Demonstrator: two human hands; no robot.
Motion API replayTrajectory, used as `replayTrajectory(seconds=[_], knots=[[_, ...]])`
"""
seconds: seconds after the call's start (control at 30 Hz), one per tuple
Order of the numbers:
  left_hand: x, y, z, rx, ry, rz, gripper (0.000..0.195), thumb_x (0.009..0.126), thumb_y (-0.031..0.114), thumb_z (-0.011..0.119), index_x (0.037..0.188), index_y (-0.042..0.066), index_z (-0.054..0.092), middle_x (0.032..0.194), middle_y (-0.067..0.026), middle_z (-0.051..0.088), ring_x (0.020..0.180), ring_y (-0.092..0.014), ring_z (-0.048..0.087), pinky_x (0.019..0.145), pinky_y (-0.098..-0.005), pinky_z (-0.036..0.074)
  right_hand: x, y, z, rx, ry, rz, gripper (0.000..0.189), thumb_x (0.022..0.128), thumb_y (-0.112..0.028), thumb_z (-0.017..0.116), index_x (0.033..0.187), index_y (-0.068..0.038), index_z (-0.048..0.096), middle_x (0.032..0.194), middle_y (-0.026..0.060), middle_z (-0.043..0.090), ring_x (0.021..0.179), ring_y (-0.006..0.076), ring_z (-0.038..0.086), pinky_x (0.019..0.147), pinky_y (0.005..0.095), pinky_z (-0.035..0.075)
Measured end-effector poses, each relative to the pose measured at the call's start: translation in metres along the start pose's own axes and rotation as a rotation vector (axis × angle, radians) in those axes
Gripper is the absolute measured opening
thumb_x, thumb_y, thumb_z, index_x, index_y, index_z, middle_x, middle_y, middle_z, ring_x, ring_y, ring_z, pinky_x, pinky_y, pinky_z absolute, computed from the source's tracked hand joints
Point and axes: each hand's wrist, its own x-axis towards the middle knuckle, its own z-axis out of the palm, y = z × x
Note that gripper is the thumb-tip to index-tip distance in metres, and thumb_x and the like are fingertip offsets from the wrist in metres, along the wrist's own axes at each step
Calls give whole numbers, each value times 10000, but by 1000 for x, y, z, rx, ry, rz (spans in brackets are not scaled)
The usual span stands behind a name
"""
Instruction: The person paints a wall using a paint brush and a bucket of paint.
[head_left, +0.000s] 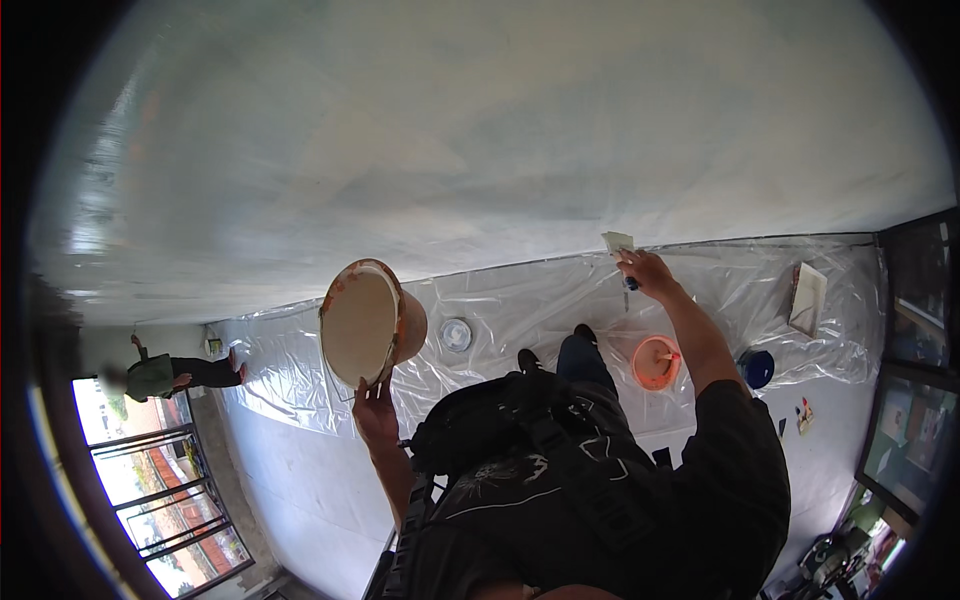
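My left hand (374, 409) grips the lower rim of a bucket (412, 327), which is tilted so that its open top shows. Pale paint or filler (360, 328) fills the bucket's mouth, and its rim is smeared reddish brown. On the right, my right hand (646, 271) is closed around the dark handle of a putty knife (619, 241). The knife's wide blade carries pale material and lies close to the foot of the pale wall (480, 150); whether it touches cannot be told.
Clear plastic sheeting (480, 292) covers the floor along the wall. On it stand an orange bucket (636, 361), a round lid or tub (456, 335), a dark blue container (757, 369) and a rectangular tray (808, 300). A person (161, 375) stands at the far left near windows (161, 480).
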Motion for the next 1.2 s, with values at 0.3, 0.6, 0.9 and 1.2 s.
replayTrajectory(seconds=[0.3, 0.6, 0.9, 1.2], knots=[[2, -24, -21, -50, 125, 19, 381, 991, 117, 491, 1301, -93, 423, 1238, -208, 539, 1179, -295, 538, 1078, -434, 447, 90, 42, -50, -436, -15, -255, 187, 790, -179, 638, 972, -141, 620, 1282, 94, 554, 1060, 275, 596, 818, 404, 500], [10, -33, -6, -107, 164, -13, 389, 990, 110, 486, 1297, -117, 413, 1259, -231, 527, 1183, -311, 540, 1073, -446, 459, 79, 22, -226, -457, 205, -310, 254, 748, -129, 651, 1000, -117, 619, 1311, 54, 549, 1109, 228, 576, 876, 386, 458], [5, -35, 10, -153, 84, 8, 399, 991, 110, 481, 1300, -129, 399, 1263, -256, 511, 1192, -332, 531, 1057, -445, 478, 14, -37, -224, 381, 1001, 213, 199, 875, -38, 652, 1074, -26, 658, 1089, 92, 681, 844, 199, 687, 721, 285, 550], [6, -15, 9, -66, 79, -30, 451, 988, 132, 498, 1330, -126, 355, 1261, -258, 496, 1220, -366, 511, 1074, -464, 459, 18, 31, -79, 1640, 1381, 1082, 285, 933, -144, 599, 1177, -3, 559, 1057, 135, 643, 911, 262, 680, 708, 348, 600]])
